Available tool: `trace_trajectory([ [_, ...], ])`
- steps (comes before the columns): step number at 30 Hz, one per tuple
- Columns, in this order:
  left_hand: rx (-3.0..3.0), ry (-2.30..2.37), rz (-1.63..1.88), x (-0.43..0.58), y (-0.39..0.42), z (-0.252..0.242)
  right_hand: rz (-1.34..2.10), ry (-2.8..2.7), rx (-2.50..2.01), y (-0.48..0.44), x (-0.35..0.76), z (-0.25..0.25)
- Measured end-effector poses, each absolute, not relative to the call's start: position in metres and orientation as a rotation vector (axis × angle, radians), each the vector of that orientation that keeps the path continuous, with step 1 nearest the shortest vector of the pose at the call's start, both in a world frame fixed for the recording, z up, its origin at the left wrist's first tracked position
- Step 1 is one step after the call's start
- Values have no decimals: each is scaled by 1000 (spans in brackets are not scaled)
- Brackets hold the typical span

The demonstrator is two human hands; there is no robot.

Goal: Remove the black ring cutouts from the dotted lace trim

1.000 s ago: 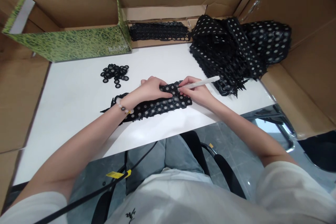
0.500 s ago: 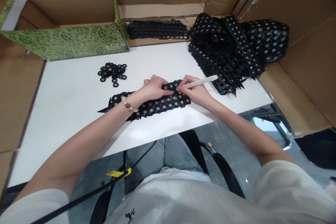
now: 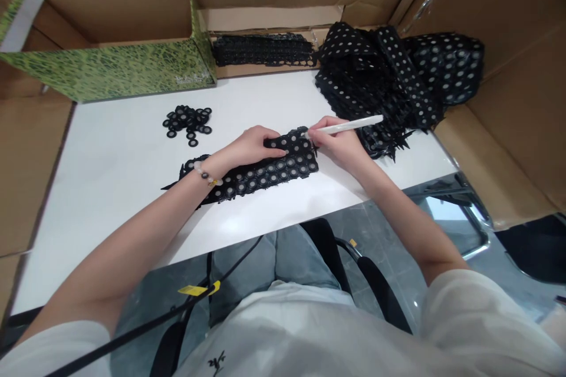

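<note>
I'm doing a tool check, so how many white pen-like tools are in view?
1: a white pen-like tool, in the right hand, pointing at the dotted black sheet. More could be hidden.

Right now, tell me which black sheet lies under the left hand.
The dotted sheet nearest the person; the heap lies farther right, the lattice stack behind.

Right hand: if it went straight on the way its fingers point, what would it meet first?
Right hand: likely the far right corner of the black dotted sheet, with the white pen-like tool leading. Exact depth, and whether the tip already touches, is unclear.
</note>
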State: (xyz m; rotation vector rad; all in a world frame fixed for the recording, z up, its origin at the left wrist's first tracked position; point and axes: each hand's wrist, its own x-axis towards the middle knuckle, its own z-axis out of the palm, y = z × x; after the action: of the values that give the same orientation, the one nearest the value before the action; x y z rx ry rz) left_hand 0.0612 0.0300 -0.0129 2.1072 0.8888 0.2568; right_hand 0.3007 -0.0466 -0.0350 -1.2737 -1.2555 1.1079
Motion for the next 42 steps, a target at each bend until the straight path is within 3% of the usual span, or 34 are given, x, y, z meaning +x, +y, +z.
trace_trajectory([
  [6, 2080, 868, 232, 62, 27, -1, 1194, -1313, -1255, -46, 300, -33],
  [13, 2078, 1095, 225, 82, 16, -2, 1035, -1421, -1271, -52, 296, -28],
  [31, 2187, 1028, 394, 79, 16, -24, 802, -1606, -1350, -55, 288, -33],
  [37, 2136, 913, 440, 74, 19, -23, 843, -1574, -1324, -53, 290, -35],
  [42, 1979, 979, 429, 74, 20, -20, 1126, -1318, -1289, -51, 298, -33],
])
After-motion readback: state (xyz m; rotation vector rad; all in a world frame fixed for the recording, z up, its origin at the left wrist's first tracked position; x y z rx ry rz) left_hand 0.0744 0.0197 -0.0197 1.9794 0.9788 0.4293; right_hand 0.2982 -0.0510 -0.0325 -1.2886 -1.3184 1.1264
